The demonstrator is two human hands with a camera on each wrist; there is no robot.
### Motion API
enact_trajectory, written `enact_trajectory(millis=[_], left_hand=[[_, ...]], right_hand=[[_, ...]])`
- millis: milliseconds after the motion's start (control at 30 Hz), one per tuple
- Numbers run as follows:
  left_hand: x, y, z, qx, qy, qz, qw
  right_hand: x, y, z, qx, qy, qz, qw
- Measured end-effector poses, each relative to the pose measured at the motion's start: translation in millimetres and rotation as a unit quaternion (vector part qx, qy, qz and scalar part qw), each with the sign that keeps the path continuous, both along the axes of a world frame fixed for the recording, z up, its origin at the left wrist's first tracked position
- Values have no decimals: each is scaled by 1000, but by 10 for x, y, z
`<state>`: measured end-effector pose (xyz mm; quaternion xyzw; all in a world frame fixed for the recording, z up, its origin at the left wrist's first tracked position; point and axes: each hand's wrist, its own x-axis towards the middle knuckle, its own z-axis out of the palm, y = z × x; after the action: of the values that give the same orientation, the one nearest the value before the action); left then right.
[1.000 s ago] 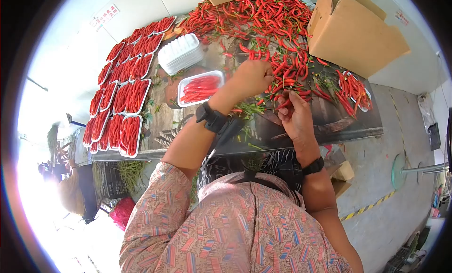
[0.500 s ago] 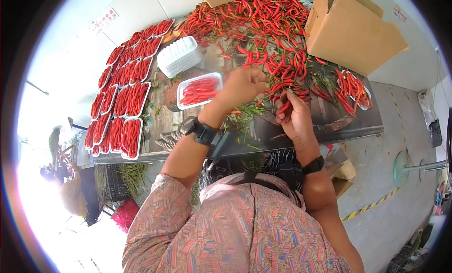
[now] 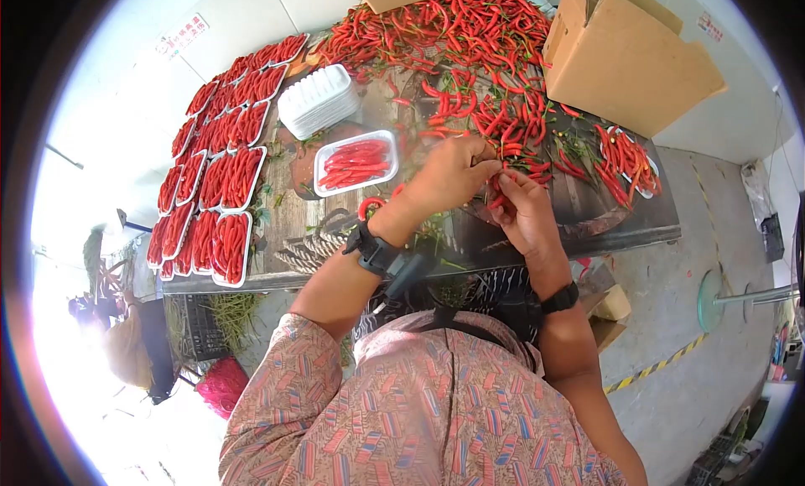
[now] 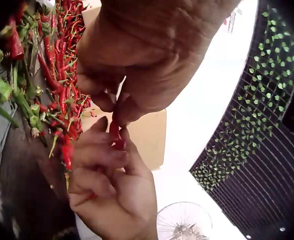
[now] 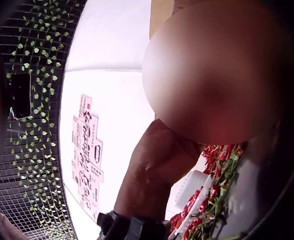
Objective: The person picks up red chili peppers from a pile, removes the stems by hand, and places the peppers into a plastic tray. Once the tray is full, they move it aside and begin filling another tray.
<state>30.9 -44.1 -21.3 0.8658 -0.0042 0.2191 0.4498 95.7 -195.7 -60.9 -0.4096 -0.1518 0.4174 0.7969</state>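
In the head view my left hand (image 3: 453, 174) and right hand (image 3: 528, 211) meet at the fingertips over the table's near side. Between them is a red chili pepper (image 4: 115, 129), which the left thumb and forefinger pinch at one end in the left wrist view. The right hand (image 4: 118, 192) grips the pepper's other part in curled fingers; a bit of red also shows lower in that grip. Behind the hands spreads a heap of loose chili peppers (image 3: 470, 25). A curved chili (image 3: 369, 206) lies beside the left wrist. A blurred close shape covers much of the right wrist view.
A white tray (image 3: 320, 187) partly filled with chilies stands left of the hands, before stacked empty trays (image 3: 314, 104). Several filled trays (image 3: 245, 275) line the table's left. Another chili-laden tray (image 3: 655, 189) sits at right, near a cardboard box (image 3: 629, 67). Cut green stems litter the wood.
My left hand has moved down and right from over the loose chilies to the right hand's fingertips. The right hand has stayed nearly in place. A curved chili now shows by the left wrist.
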Motion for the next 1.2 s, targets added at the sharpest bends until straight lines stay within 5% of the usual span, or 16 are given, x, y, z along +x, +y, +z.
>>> enact_trajectory(millis=[233,367,600,833,933,1033,1200], left_hand=[[27,301,-137,-120,34,-33,992],[22,385,88,85,127,21,988],[373,319,-116,377,101,26,920],[336,230,-110,356,203,53,911],[272,325,-266,387,97,38,916],[155,357,-246,325,72,31,942],[-38,180,133,60,100,39,992]], right_hand=[[73,-66,-70,107,35,49,992],[133,-83,-83,177,170,56,968],[62,-61,58,93,188,-25,977],[120,-88,-62,165,169,19,972],[111,-93,-61,164,167,18,972],[85,-79,-34,140,162,2,977],[33,-60,-25,85,86,-20,992]])
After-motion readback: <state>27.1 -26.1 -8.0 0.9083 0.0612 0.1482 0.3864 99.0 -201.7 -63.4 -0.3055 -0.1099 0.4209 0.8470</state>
